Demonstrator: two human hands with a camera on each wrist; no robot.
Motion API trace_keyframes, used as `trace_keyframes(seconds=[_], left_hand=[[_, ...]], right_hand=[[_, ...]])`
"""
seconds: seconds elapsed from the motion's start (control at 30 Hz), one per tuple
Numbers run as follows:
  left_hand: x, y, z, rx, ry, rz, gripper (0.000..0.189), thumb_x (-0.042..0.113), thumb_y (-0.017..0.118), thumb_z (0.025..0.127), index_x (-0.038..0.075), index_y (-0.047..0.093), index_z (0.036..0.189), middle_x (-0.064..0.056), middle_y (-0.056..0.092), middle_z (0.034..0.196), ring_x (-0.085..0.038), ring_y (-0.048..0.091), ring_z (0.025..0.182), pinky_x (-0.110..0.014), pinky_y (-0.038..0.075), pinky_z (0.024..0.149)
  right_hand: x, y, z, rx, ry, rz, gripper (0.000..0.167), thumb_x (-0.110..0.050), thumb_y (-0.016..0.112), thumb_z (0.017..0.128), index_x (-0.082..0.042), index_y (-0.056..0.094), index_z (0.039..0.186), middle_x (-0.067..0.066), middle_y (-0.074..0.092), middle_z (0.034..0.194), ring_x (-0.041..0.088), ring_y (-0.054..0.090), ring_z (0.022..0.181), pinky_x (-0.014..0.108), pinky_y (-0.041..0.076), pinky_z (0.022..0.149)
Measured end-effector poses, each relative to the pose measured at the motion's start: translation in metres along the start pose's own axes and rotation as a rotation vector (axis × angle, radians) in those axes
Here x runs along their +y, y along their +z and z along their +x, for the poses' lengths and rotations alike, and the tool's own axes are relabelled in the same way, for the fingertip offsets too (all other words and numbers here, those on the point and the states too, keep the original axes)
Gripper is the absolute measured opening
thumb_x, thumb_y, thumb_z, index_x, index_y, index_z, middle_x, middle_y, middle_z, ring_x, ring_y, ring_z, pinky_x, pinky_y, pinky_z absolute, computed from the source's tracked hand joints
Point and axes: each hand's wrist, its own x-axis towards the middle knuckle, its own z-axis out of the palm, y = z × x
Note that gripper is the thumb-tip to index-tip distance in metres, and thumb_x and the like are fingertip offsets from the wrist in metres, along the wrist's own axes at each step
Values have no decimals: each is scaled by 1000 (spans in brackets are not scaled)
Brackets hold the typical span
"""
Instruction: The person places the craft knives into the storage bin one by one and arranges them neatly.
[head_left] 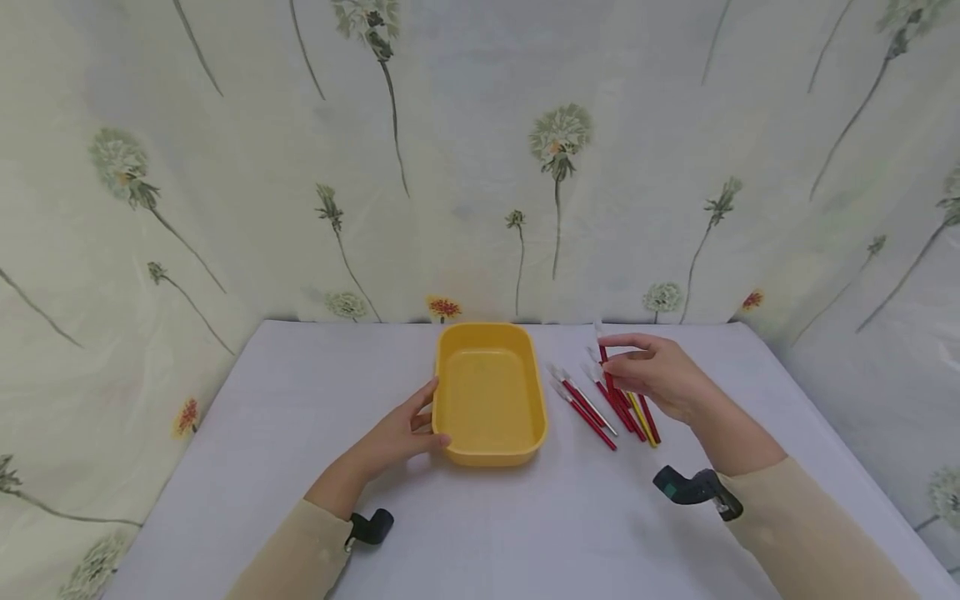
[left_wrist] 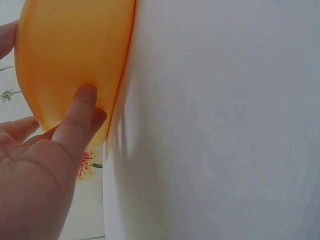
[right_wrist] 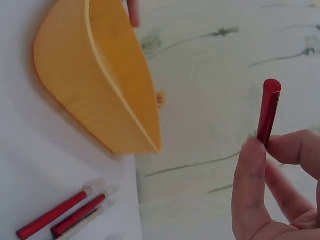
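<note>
On the table stands a deep yellow plastic tray (head_left: 491,458). My left hand (head_left: 408,429) holds it by its left side, thumb at the near corner of the rim. Several fingers (left_wrist: 75,117) lie against its outer wall in the left wrist view. My right hand (head_left: 656,375) pinches a slim red pen-like stick (right_wrist: 270,110) between thumb and fingertips, raised over a loose group of similar sticks. In the head view its clear tip points away from me. Below lie several red sticks (head_left: 592,425) with clear caps, partly hidden by the right hand, and a yellow one (head_left: 642,419).
A white cloth covers the table (head_left: 315,375). Behind it hangs a curtain (head_left: 450,167) with a dandelion print. The group of sticks lies just right of the tray. Each wrist wears a small black camera (head_left: 697,487).
</note>
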Motion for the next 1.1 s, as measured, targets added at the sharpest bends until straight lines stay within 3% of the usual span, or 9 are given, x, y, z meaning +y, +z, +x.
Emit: trace_keyframes(seconds=[0.43,0.6,0.87,1.1], left_hand=[[1,-2,-1,-20,12,-5,97,34,80,86,27,19,161,3,23,165,-25,46,139,-50,41,110],[1,-2,-2,-28,17,-23,98,33,81,86,28,19,161,3,23,165,-24,45,139,-48,39,111],[3,-2,-3,-23,0,-24,100,36,82,84,31,19,161,4,22,165,-24,44,140,-47,39,112],[5,-1,-3,-29,-6,-31,100,39,82,84,31,19,161,4,22,165,-24,45,140,-47,39,112]], right_hand=[[-28,45,12,-74,25,64,50,-11,69,95,-4,53,142,16,62,120,24,67,106,31,56,91],[-38,63,19,-115,40,84,49,-8,68,96,-4,53,142,22,61,127,35,63,118,33,55,91],[-47,93,31,-160,62,170,42,-3,66,95,-4,59,137,28,53,138,39,61,120,34,56,91],[-48,123,44,-202,63,204,47,-1,66,95,-1,54,141,28,53,139,41,60,121,36,56,90]])
